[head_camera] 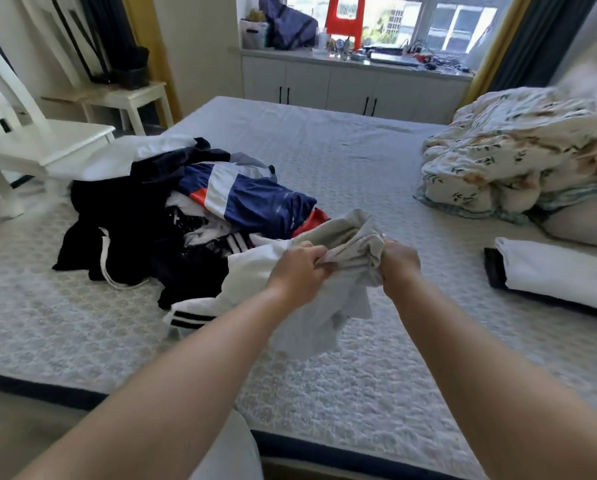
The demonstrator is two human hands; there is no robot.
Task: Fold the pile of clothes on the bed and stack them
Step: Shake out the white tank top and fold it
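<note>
Grey garment (345, 258) between two hands (299, 271).

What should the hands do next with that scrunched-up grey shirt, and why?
Probably pull the hands apart to open it out. The left hand and right hand both grip the grey garment bunched close together, so it hangs crumpled above the bed and is not yet flat enough to fold.

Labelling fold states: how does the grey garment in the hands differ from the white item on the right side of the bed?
The grey garment is bunched and crumpled; the white item is folded flat.
The grey garment is held up off the bed in the grip of the left hand and right hand; the white item lies untouched on a dark piece.
Both are light, plain fabric.
</note>
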